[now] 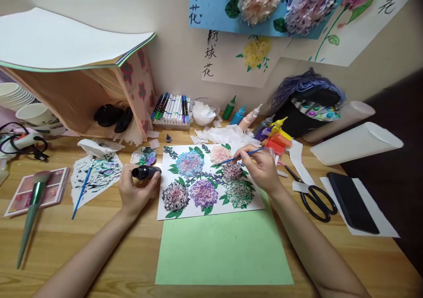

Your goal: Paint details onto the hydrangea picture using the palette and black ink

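Observation:
A white sheet [211, 212] with several textured flower heads in blue, pink, purple, black and green, and painted green leaves, lies over a green sheet [224, 254]. At its left edge, my left hand [137, 190] is wrapped round a small dark bottle [145, 172], tilted with its open mouth facing left. My right hand [261, 168] pinches a thin blue brush [246, 156] over the sheet's upper right part. The brush tip is near the pink flower [220, 154] and the dark pink one below it; whether it touches the paper is unclear.
A paint palette [144, 156], a small dark cap [168, 138], markers [171, 108] and paint bottles [238, 114] stand behind the sheet. Black scissors [319, 203] and a phone [353, 202] lie right. Paint-smeared tissue [95, 177], a second blue brush [82, 188] and a large makeup brush [34, 214] lie left.

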`<state>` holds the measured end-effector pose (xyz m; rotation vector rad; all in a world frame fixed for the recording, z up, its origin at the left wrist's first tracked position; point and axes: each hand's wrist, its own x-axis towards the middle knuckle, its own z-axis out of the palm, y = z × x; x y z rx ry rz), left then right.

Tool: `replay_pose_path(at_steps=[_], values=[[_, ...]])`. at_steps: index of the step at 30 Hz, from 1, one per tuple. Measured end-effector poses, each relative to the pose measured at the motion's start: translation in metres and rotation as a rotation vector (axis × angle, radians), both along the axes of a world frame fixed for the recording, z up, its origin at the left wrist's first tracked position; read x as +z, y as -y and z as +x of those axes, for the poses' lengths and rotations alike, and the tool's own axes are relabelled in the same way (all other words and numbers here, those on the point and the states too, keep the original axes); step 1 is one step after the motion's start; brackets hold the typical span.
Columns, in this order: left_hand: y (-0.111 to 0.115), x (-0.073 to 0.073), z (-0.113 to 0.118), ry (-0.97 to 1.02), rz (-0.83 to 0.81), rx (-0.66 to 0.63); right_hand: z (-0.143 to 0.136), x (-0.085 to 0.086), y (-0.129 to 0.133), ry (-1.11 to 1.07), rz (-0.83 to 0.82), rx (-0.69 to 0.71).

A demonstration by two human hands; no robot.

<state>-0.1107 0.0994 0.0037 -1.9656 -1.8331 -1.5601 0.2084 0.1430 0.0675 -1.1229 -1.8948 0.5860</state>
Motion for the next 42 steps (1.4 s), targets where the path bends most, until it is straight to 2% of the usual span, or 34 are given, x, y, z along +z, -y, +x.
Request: replay_pose_path(at_steps=[4, 14, 42], values=[[0.000, 0.000, 0.000, 0.006, -0.015, 0.008, 0.000, 0.000, 0.000, 0.017, -0.027, 0.008], [0.000, -0.001, 0.000, 0.002, -0.012, -0.007, -0.006, -0.019, -0.002, -0.007, -0.122, 0.043], [0.000, -0.002, 0.000, -0.012, -0.034, -0.005, -0.009, -0.025, -0.003, 0.032, -0.134, 0.013]])
